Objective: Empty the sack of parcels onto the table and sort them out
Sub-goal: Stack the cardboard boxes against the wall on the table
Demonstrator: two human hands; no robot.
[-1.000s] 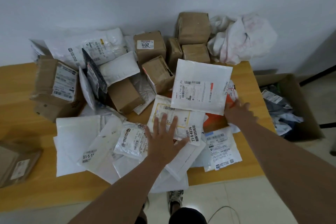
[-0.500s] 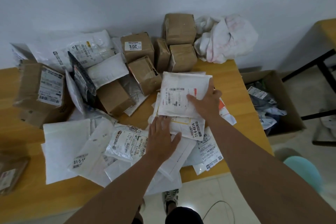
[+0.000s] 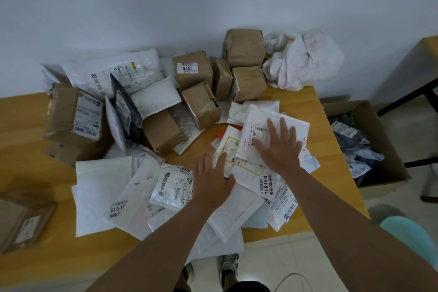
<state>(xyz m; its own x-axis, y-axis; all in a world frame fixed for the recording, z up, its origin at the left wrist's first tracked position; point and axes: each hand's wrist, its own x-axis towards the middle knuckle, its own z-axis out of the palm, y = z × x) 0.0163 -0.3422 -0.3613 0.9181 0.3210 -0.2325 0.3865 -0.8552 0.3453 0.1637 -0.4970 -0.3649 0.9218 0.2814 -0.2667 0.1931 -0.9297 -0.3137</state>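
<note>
five brown boxes cluster by the crumpled white sack. both hands lie spread flat on white mailers: left hand, right hand. a floor carton holds bagged parcels.

bare table right of envelopes; boxes block behind.

Dim, flat indoor light, kinda murky overall

Soft light, no hard shadows, just faint ones under the parcels on the counter. Wide-angle lens bends the counter edge and stretches the forearms at the bottom. Small label print is mushy, and the right hand looks slightly motion-blurred.
</note>
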